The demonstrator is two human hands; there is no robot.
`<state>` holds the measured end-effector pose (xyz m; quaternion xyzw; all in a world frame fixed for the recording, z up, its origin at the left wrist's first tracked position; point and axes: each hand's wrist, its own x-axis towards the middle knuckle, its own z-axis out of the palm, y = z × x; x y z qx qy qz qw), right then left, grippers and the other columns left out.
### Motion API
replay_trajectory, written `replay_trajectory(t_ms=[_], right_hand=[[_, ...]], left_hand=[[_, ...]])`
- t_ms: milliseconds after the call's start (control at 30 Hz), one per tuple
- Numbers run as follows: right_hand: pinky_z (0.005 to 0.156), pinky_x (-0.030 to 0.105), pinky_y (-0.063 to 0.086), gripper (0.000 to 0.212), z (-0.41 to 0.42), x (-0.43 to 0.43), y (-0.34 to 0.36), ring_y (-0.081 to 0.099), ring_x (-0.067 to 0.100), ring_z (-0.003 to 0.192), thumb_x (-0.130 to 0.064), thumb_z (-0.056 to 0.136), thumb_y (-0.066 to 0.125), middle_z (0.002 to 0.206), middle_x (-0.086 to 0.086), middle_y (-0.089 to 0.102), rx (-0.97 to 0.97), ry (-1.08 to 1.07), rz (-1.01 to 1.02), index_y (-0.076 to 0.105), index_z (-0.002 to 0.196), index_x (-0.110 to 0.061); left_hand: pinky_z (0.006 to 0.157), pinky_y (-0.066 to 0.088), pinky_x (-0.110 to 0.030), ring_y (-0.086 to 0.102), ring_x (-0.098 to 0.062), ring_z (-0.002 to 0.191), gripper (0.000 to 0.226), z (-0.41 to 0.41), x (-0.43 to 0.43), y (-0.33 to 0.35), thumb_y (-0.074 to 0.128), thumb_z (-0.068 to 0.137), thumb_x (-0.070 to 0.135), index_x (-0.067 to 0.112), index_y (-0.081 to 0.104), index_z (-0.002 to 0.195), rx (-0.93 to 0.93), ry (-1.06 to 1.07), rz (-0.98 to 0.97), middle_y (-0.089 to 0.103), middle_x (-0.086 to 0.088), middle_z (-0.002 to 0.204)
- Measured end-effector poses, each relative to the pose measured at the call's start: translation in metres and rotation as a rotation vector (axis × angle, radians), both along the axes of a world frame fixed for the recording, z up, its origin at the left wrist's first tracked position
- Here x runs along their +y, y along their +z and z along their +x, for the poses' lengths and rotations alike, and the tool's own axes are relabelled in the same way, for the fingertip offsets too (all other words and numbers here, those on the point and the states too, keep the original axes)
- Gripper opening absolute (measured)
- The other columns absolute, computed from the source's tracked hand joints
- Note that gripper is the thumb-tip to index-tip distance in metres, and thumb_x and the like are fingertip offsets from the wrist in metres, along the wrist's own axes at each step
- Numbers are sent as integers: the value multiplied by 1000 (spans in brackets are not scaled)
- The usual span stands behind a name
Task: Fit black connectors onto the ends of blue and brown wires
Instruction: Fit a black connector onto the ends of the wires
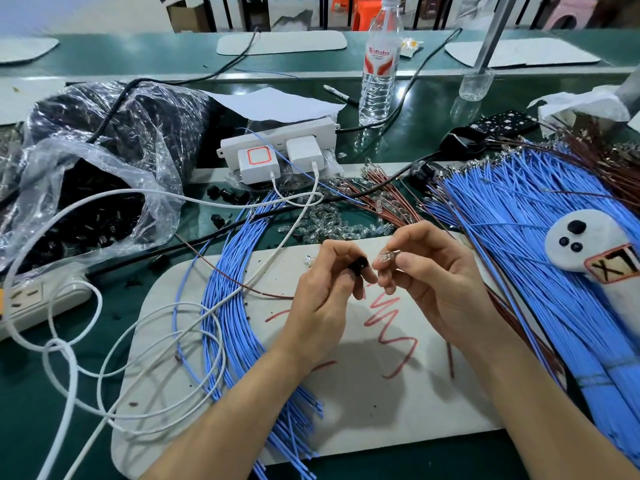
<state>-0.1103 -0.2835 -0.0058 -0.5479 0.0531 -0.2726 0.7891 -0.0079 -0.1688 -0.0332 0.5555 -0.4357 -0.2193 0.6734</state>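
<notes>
Place: an assembly workshop bench.
Showing it: blue wires (540, 216) piling right, bagged black connectors (86, 216) sitting left, green bench (398, 140) stretching far.

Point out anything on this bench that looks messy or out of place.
Small clear glass bulbs lie scattered loose on the green bench beyond the white work mat, and white charger cables loop untidily over the blue wire bundle.

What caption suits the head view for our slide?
Left hand holds a black connector facing a small clear part in the right hand.
</notes>
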Motion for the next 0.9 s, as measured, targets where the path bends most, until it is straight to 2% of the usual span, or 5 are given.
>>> replay_trajectory(t_ms=[167, 300, 600, 800, 900], right_hand=[[58, 25, 51, 15, 0, 0, -2, 62, 21, 60, -3, 79, 63, 74, 11, 69, 26, -23, -6, 69, 85, -16], [58, 24, 50, 13, 1, 0, -1, 61, 20, 60, -21, 77, 75, 74, 10, 68, 41, -27, -14, 70, 88, -15], [54, 24, 48, 10, 0, -1, -6, 58, 20, 56, -11, 76, 65, 69, 10, 66, 21, -75, -37, 70, 84, -15], [56, 23, 49, 17, 1, 3, -4, 60, 17, 59, -2, 78, 61, 70, 6, 67, -24, -10, -85, 70, 83, -17], [55, 23, 48, 20, 1, 3, -4, 58, 19, 57, 3, 80, 54, 68, 8, 65, -18, -40, -63, 68, 81, -12]], left_hand=[[66, 40, -19, 51, -3, 68, 22, 1, 2, 2, 38, 89, 4, 16, 50, 102, -31, 49, 2, 64, 17, 82], [77, 48, -25, 62, -14, 84, 16, 2, 2, 2, 50, 90, 19, 15, 53, 105, -61, 91, -22, 66, 9, 89], [74, 47, -14, 63, -2, 81, 14, 7, -1, -3, 60, 92, 16, 24, 57, 104, -196, 125, -57, 64, 19, 89], [75, 53, -37, 63, -20, 81, 14, 2, -1, 0, 57, 91, 16, 19, 57, 104, -169, 80, -120, 63, -3, 91], [73, 51, -26, 61, -12, 78, 14, 0, 2, 4, 55, 91, 14, 18, 56, 105, -201, 76, -132, 62, 0, 92]])
